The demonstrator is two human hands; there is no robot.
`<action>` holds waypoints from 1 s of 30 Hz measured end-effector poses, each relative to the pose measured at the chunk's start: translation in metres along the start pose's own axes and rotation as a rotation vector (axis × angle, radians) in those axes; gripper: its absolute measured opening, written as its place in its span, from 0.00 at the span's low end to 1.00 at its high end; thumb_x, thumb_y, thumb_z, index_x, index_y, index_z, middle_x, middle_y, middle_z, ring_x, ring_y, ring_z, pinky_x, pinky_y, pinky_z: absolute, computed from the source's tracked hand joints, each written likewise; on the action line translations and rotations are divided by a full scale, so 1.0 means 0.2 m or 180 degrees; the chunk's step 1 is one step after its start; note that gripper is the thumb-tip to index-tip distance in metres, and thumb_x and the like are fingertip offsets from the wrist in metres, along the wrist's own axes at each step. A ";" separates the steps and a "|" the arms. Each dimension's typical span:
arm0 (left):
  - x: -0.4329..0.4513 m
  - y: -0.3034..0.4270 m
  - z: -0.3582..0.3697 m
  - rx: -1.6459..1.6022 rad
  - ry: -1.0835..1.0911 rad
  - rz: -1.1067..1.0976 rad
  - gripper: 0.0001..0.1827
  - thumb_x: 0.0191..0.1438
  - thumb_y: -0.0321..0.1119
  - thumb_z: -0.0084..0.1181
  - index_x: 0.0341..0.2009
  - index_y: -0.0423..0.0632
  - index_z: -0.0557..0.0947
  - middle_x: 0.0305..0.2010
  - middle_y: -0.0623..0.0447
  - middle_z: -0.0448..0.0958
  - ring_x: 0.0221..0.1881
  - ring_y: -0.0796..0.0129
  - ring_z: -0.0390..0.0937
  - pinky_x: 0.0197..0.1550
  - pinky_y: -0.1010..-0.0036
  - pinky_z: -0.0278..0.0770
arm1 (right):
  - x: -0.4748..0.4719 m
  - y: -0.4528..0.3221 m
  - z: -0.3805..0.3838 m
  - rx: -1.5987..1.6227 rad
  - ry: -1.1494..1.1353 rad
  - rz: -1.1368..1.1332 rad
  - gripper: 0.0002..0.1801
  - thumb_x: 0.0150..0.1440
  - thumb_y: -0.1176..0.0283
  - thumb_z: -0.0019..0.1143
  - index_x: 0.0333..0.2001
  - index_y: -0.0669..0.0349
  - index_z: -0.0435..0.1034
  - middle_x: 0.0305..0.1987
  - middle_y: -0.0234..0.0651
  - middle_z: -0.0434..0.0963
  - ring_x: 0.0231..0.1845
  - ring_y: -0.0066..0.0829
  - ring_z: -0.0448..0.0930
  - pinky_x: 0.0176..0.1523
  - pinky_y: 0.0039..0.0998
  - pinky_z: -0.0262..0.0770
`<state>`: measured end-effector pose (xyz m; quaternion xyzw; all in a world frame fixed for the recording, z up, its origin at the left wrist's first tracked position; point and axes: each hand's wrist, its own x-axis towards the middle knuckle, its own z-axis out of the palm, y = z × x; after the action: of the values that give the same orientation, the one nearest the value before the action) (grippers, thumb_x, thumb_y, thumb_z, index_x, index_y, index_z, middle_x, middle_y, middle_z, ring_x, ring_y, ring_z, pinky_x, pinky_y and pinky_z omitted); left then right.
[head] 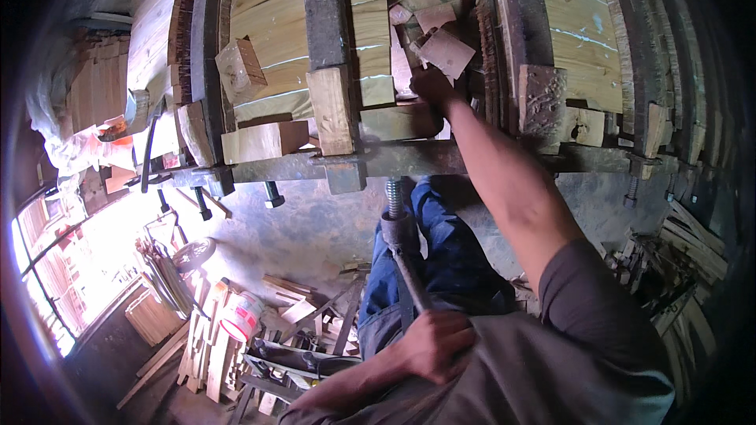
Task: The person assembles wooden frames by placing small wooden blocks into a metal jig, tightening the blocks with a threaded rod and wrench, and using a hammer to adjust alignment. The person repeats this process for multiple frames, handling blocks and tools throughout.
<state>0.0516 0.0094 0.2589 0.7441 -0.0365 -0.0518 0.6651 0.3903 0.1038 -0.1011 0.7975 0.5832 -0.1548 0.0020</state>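
Observation:
My left hand [438, 345] is closed around the long metal handle [413, 283] of a socket wrench, low in front of my body. The wrench's socket [401, 233] sits at the lower end of a threaded clamp screw [395, 198] under the rack's steel bar [407, 159]. My right hand [434, 87] reaches over the bar, fingers curled, at the lower edge of a loose wooden block [447, 53]. Whether it grips that block is hidden. Just below this hand, a larger wooden block [401, 123] lies along the bar, beside an upright block [331, 109].
Glued wood panels [269, 29] lie between dark metal beams [326, 12]. More clamp bolts [273, 196] hang from the bar. Wood offcuts [212, 360], a white and red bucket [241, 316] and scrap piles [697, 242] lie on the floor. A bright window stands at the left.

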 end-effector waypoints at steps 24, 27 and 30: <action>-0.03 -0.79 0.67 0.1691 -0.0343 -0.0737 0.20 0.55 0.34 0.51 0.52 0.42 0.77 0.55 0.42 0.75 0.59 0.48 0.71 0.64 0.57 0.66 | -1.77 -0.83 -0.42 0.3335 0.0905 0.1151 0.11 0.56 0.67 0.57 0.38 0.63 0.75 0.34 0.48 0.80 0.37 0.48 0.81 0.43 0.45 0.76; -0.12 -0.64 0.58 0.1861 0.0580 -0.0598 0.17 0.50 0.27 0.53 0.47 0.41 0.79 0.53 0.43 0.77 0.57 0.46 0.72 0.63 0.56 0.67 | -1.76 -0.89 -0.26 0.3005 0.0822 0.1307 0.10 0.56 0.67 0.56 0.37 0.62 0.74 0.31 0.47 0.79 0.33 0.47 0.80 0.38 0.45 0.76; -0.21 -0.58 0.35 0.2573 0.1811 -0.0821 0.13 0.48 0.23 0.53 0.41 0.40 0.80 0.50 0.43 0.78 0.55 0.45 0.74 0.60 0.53 0.69 | -1.72 -0.89 -0.25 0.2376 0.0711 0.0983 0.11 0.55 0.62 0.59 0.29 0.58 0.72 0.24 0.44 0.76 0.27 0.47 0.79 0.32 0.43 0.74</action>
<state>-0.0005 -0.0408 0.1371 0.9250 0.2211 0.0894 0.2959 0.1439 -0.1496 0.0643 0.8334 0.3572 -0.2660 -0.3272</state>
